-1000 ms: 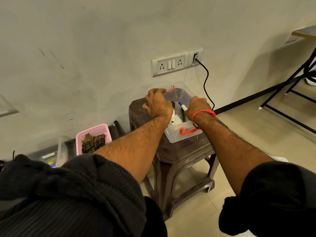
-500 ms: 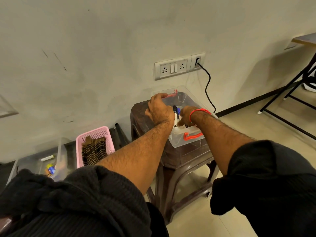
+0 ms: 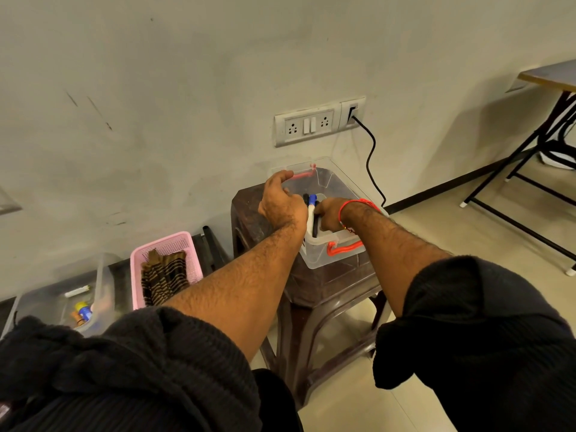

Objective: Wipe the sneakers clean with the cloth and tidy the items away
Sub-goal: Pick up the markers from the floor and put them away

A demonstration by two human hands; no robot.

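No legible writing; both hands (image 3: 282, 204) (image 3: 327, 213) inside clear box (image 3: 330, 257).

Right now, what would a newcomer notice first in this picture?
Both hands meet at the clear box with orange handles, on a dark stool by the wall. The left hand reaches over its rim; the right hand is inside among markers. Lower left stands a pink basket.
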